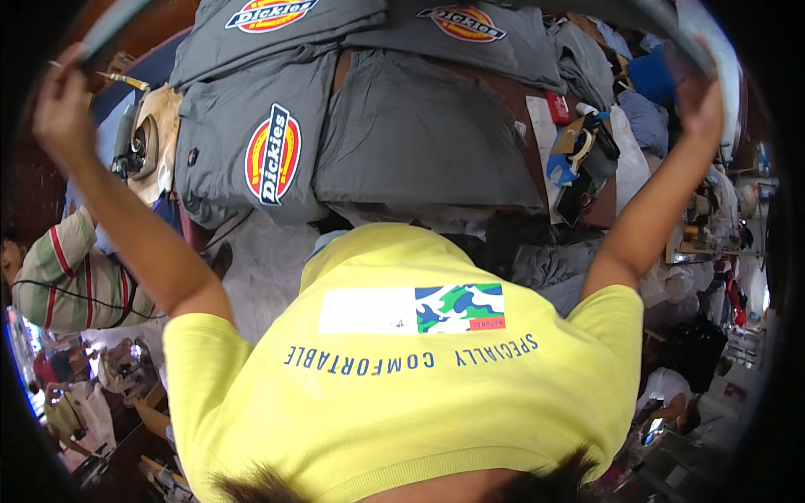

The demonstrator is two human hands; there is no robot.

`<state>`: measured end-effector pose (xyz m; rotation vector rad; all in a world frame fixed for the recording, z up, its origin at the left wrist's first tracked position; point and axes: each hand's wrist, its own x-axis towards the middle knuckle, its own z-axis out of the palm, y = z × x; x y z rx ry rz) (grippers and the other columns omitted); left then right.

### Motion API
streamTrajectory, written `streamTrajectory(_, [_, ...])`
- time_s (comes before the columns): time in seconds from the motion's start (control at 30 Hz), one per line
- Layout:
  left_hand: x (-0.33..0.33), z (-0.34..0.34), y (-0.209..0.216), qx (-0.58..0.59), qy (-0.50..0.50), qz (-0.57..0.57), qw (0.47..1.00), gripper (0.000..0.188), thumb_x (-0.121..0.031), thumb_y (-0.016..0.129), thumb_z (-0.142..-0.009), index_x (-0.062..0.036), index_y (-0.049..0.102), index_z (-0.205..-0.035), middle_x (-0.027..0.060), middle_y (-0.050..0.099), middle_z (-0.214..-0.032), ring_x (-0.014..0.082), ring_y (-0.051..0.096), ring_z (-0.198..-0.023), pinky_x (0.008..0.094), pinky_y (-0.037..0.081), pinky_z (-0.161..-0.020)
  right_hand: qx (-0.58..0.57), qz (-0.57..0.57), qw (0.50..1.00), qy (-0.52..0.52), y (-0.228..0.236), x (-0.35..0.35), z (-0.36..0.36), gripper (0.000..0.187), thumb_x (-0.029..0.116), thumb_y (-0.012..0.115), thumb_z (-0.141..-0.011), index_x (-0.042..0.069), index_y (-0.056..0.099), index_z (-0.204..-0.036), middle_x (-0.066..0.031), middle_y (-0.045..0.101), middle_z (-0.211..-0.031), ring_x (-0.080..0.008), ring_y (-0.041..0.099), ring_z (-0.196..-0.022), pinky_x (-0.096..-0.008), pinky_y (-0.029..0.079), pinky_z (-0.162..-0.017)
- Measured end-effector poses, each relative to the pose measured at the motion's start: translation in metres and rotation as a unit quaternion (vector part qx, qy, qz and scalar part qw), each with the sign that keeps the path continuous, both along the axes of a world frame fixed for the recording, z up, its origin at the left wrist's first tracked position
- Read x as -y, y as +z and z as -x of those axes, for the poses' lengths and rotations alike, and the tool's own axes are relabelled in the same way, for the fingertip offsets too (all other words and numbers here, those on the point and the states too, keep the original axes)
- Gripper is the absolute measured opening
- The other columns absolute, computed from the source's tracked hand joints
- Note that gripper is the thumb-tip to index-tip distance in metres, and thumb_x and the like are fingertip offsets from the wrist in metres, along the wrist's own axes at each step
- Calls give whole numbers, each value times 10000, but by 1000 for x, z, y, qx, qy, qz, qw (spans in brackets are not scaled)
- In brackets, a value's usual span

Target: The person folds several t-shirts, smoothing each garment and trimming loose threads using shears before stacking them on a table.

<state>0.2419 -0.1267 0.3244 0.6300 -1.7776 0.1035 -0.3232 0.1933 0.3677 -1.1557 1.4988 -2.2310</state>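
Both my arms are raised wide to the sides. My left hand (63, 117) is at the upper left rim, its fingers closed at the end of a pale blue-grey band (731, 92) that curves along the top of the picture. At the upper right my right hand (703, 109) is at the band's other end, its fingers partly hidden and blurred. What the band belongs to is cut off. Below, on the table, lie grey garments (419, 126), flat and side by side. Several bear a round red and yellow print (272, 155). Neither hand touches them.
An iron (147, 144) stands left of the garments, near a yellow-handled tool (126, 80). On the right are a tape roll (579, 149), a red box (558, 107) and bunched blue cloth (644, 121). A person in a striped shirt (75, 268) is close on the left.
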Motion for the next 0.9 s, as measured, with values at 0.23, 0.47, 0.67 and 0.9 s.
streamTrajectory(0.23, [-85, 8, -298, -317, -168, -590, 723, 149, 32, 552, -803, -7, 574, -945, 57, 583, -880, 134, 583, -713, 236, 494, -649, 356, -235, 903, 42, -295, -71, -36, 388, -63, 344, -791, 62, 522, -1113, -114, 551, -1066, -212, 569, -914, -379, 506, -773])
streamTrajectory(0.47, [-108, 14, -327, -364, -143, -678, 622, 244, 11, 524, -812, -6, 484, -1053, 104, 552, -985, 165, 569, -864, 290, 511, -733, 416, -165, 893, 41, -365, -104, -65, 460, -88, 378, -736, 5, 442, -1181, -137, 501, -1149, -256, 497, -1049, -410, 412, -893])
streamTrajectory(0.67, [-94, 24, -321, -225, -75, -723, 648, 356, -1, 615, -769, -4, 460, -1089, 79, 574, -917, 153, 582, -796, 271, 508, -715, 411, -243, 875, -82, -356, -93, -78, 346, 11, 575, -781, 36, 468, -1109, -119, 533, -1077, -213, 516, -987, -378, 410, -854])
streamTrajectory(0.9, [-92, 11, -317, -386, -198, -660, 614, 447, 41, 636, -747, -20, 424, -1136, 78, 580, -912, 137, 578, -780, 244, 502, -673, 426, -174, 878, -132, -391, -110, -62, 353, -52, 614, -753, 69, 481, -1057, -82, 545, -958, -187, 537, -877, -334, 434, -776])
